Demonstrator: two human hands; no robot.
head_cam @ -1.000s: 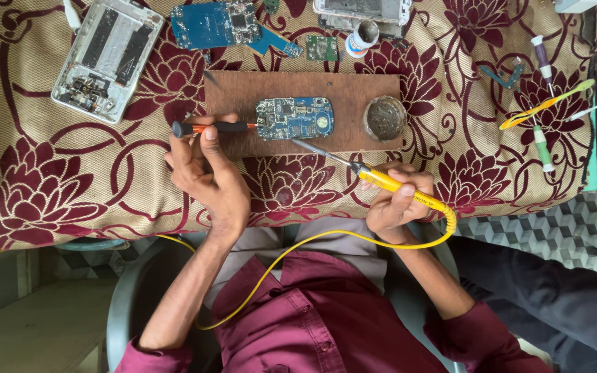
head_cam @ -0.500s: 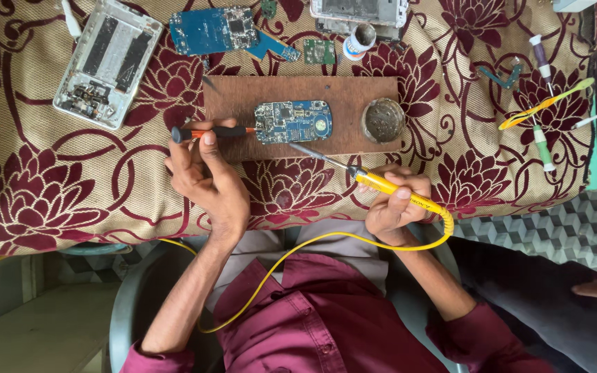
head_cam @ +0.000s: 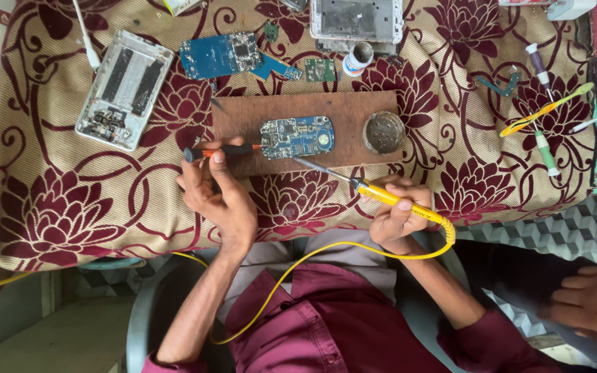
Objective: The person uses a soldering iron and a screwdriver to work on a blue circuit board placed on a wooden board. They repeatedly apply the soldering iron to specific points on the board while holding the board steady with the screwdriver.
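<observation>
Left hand (head_cam: 219, 197) closed around a small screwdriver (head_cam: 222, 150) with black butt and orange shaft, thumb on top, fingers curled under; tool lying near horizontal, tip touching the left edge of the blue circuit board (head_cam: 297, 137). Right hand (head_cam: 399, 215) wrapped tight around the yellow soldering iron (head_cam: 381, 195), thumb pressed along the handle; metal tip angled up-left, ending at the lower edge of the circuit board, contact or just short of it hard to tell. Yellow cord (head_cam: 354, 252) looping from the iron's rear end down across the maroon shirt (head_cam: 340, 324) and off to lower left. Circuit board lying flat on a brown wooden board (head_cam: 243, 114), roughly centre of it, between both tools. Round metal tin (head_cam: 383, 132) on the right end of the same wooden board, just beside the circuit board, not touching. Wooden board resting on a beige cloth with maroon flowers (head_cam: 57, 214). Upper left: opened white phone shell (head_cam: 124, 88), tilted. Above the wooden board: second blue circuit board (head_cam: 219, 55), small green board (head_cam: 320, 69), small bottle (head_cam: 358, 58), metal phone frame (head_cam: 356, 21) at top edge. Far right on cloth: yellow-green tweezers (head_cam: 546, 110), white-green tools (head_cam: 546, 153) near them. Bottom right corner: another person's hand (head_cam: 592, 307), well apart from the work, resting on dark fabric.
</observation>
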